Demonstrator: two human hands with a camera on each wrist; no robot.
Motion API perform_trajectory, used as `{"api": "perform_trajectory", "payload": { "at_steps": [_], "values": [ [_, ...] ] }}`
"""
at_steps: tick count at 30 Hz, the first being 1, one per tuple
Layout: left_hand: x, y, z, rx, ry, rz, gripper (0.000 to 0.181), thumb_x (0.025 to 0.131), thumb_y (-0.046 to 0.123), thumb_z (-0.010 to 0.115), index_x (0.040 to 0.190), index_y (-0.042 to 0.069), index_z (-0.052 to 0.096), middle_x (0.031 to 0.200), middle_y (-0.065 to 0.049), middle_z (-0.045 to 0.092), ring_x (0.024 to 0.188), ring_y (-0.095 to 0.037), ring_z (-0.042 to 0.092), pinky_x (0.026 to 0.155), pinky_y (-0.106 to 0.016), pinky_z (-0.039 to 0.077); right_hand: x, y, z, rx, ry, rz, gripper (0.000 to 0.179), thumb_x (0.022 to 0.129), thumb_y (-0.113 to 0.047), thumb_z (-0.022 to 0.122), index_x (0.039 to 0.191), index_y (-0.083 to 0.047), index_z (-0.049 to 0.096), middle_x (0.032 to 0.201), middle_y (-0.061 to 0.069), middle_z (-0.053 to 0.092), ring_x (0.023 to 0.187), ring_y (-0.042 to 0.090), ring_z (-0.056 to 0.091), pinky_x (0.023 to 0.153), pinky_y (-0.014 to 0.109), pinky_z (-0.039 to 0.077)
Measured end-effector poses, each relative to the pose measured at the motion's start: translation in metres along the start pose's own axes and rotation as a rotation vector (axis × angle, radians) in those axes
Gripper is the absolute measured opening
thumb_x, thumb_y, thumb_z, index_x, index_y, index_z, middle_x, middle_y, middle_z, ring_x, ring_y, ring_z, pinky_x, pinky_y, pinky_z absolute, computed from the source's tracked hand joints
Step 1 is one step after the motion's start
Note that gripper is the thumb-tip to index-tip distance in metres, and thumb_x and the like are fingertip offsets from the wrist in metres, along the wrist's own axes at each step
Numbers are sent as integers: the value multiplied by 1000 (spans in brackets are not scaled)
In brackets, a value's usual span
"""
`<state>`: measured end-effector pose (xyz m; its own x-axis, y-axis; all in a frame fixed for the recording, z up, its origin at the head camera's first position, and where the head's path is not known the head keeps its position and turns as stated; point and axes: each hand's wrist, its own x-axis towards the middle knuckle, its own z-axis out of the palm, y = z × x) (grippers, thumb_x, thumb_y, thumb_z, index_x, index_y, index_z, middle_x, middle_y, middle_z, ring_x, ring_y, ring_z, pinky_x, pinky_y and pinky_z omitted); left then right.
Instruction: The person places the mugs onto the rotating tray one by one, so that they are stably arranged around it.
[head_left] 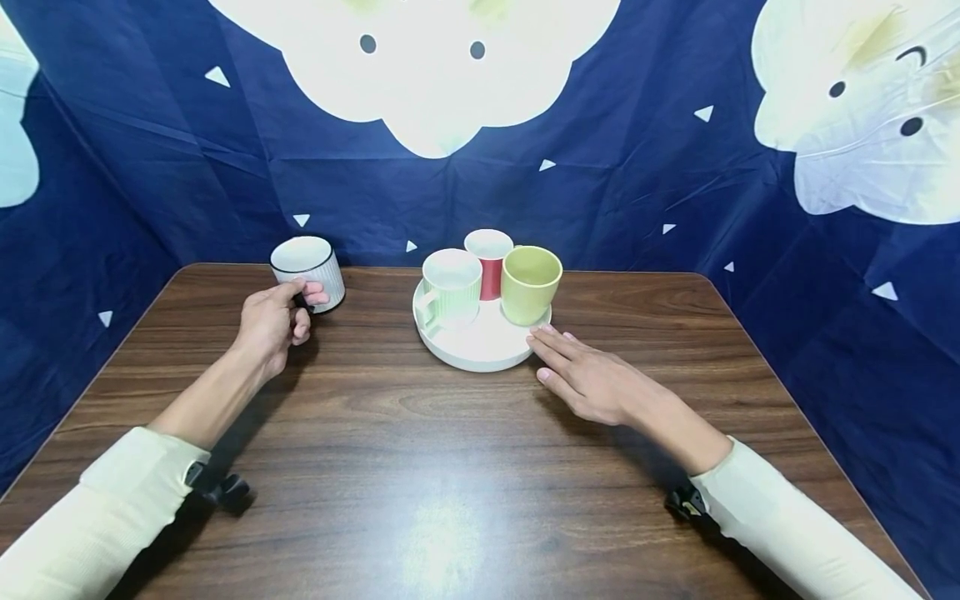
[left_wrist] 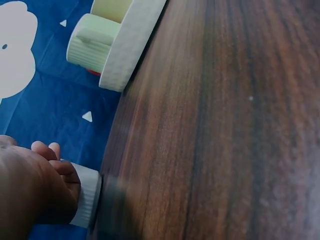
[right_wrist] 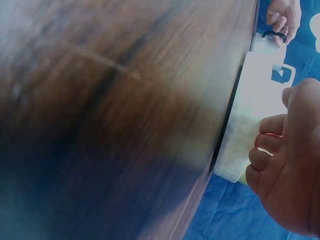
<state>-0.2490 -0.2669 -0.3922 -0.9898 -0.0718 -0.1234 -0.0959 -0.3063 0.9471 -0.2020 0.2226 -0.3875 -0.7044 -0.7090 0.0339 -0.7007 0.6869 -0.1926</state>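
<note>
At the table's back left stands a white ribbed mug with a dark rim. My left hand pinches its black handle, most of which the fingers hide in the head view. My right hand lies with its fingers straight, fingertips right at the right front rim of a round white tray. On that tray stand a pale green ribbed mug, a red cup with a white inside, and a yellow-green mug. The pale green mug's handle points to the front left.
The dark wooden table ends just behind the mugs. A blue cloth with white cloud shapes hangs behind it and along the sides. Each cuff carries a small black wrist camera.
</note>
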Motion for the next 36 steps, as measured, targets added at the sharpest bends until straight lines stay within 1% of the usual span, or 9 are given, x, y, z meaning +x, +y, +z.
{"api": "perform_trajectory", "payload": {
  "at_steps": [4, 7, 10, 12, 15, 18, 22, 29, 36],
  "values": [
    [-4, 3, 0, 4, -19, 4, 42, 122, 19, 47, 98, 15, 82, 84, 3, 85, 41, -3, 47, 43, -21, 32, -1, -1, 1, -2, 2, 3, 60, 123, -32, 44, 175, -2, 37, 184, 23, 34, 173, 38, 32, 141, 59, 31],
    [-8, 5, 0, 9, -24, 18, 41, 122, 19, 48, 99, 14, 82, 84, 2, 85, 40, -4, 47, 43, -22, 31, 0, -2, 1, -2, 2, 4, 60, 123, -32, 43, 175, -2, 38, 184, 23, 34, 173, 39, 32, 140, 60, 32],
    [-13, 6, 0, 8, -25, 37, 39, 122, 19, 49, 101, 13, 82, 84, 2, 85, 40, -5, 47, 44, -24, 27, 0, -4, 1, 3, -8, 11, 61, 123, -34, 42, 176, -3, 37, 184, 22, 34, 173, 38, 32, 141, 60, 32],
    [-16, 7, 0, 15, -23, 48, 39, 122, 20, 49, 101, 14, 82, 84, 3, 85, 40, -6, 46, 46, -28, 22, 1, -6, 1, 4, -14, 14, 61, 124, -34, 41, 176, -3, 36, 184, 22, 33, 174, 38, 31, 141, 59, 32],
    [-21, 8, 0, 17, -27, 63, 40, 122, 20, 49, 101, 14, 83, 84, 3, 85, 39, -7, 46, 51, -34, 14, 1, -8, 2, 3, -18, 17, 61, 124, -34, 40, 176, -3, 35, 185, 22, 33, 174, 38, 31, 141, 60, 32],
    [-26, 9, 0, 2, -42, 80, 39, 122, 18, 50, 101, 13, 83, 85, 2, 85, 40, -7, 47, 56, -37, 10, 1, -12, 2, 6, -20, 22, 62, 123, -34, 40, 176, -2, 35, 185, 22, 32, 174, 38, 30, 141, 60, 31],
    [-31, 10, -1, -7, -65, 104, 38, 122, 17, 51, 103, 11, 83, 86, 0, 85, 40, -6, 46, 57, -38, 10, 1, -15, 3, 10, -22, 31, 63, 124, -35, 39, 177, -2, 34, 185, 22, 31, 174, 38, 30, 141, 60, 31],
    [-40, 11, -3, -8, -84, 140, 37, 121, 15, 52, 103, 10, 84, 87, -1, 86, 41, -6, 46, 55, -37, 11, 0, -19, 2, 11, -18, 34, 63, 123, -35, 40, 177, -2, 33, 185, 21, 31, 174, 38, 30, 141, 60, 32],
    [-48, 12, -5, -2, -115, 152, 37, 122, 16, 51, 104, 10, 84, 89, 0, 86, 41, -8, 42, 57, -39, 9, 0, -21, 1, 13, -17, 28, 62, 123, -34, 41, 176, -2, 34, 185, 22, 32, 174, 38, 31, 140, 59, 32]
  ]
}}
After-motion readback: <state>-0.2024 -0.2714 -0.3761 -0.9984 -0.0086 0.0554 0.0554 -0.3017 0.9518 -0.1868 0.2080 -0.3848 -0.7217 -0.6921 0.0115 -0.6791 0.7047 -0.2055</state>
